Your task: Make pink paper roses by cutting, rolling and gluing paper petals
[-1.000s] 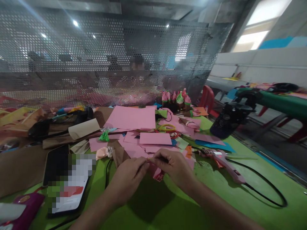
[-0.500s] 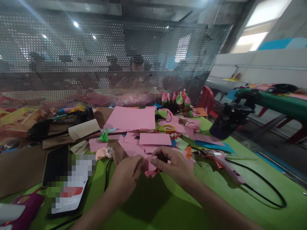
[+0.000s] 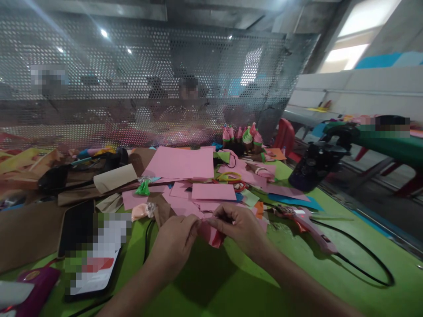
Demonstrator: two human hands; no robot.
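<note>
Between both hands, low over the green table (image 3: 251, 281), is a folded, crumpled piece of pink paper (image 3: 211, 234). My left hand (image 3: 178, 235) pinches its left side with thumb and fingertips. From the right, my right hand (image 3: 239, 226) grips the upper right edge between thumb and bent fingers. The paper's lower end hangs free below the fingertips. Just beyond the hands, a small pink card (image 3: 214, 192) lies on other pink sheets. A large pink sheet (image 3: 181, 162) rests farther back.
A pink glue gun (image 3: 312, 229) with a looping black cord lies at right. Left are a phone (image 3: 99, 259) and brown paper (image 3: 29, 233). Scissors (image 3: 229, 177) lie mid-table. Pink and green swirl-topped cones (image 3: 247, 136) stand at the back, a dark jug (image 3: 317, 165) at the right edge.
The pink paper has turned in my fingers; its lower end now points down and right instead of showing a ruffled edge. Both hands have stayed nearly in place.
</note>
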